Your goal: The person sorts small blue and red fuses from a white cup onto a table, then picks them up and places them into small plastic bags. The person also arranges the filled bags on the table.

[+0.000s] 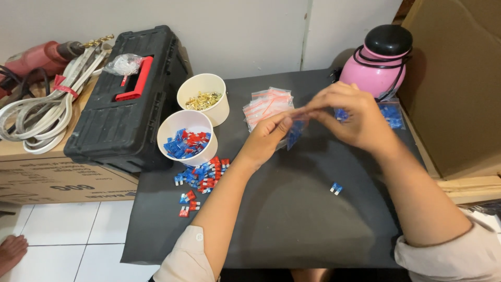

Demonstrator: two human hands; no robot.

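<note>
Head view: both hands meet at table centre, left hand (269,137) and right hand (350,119) pinching a small clear bag (295,131) holding blue fuses, apparently mid-sealing; pressing its top shut seems next; loose fuses (201,176) lie at nine o'clock

Blue and red fuses (201,175) on a dark grey mat (292,219) (black toolbox (125,115), red handle (136,79)).
</note>
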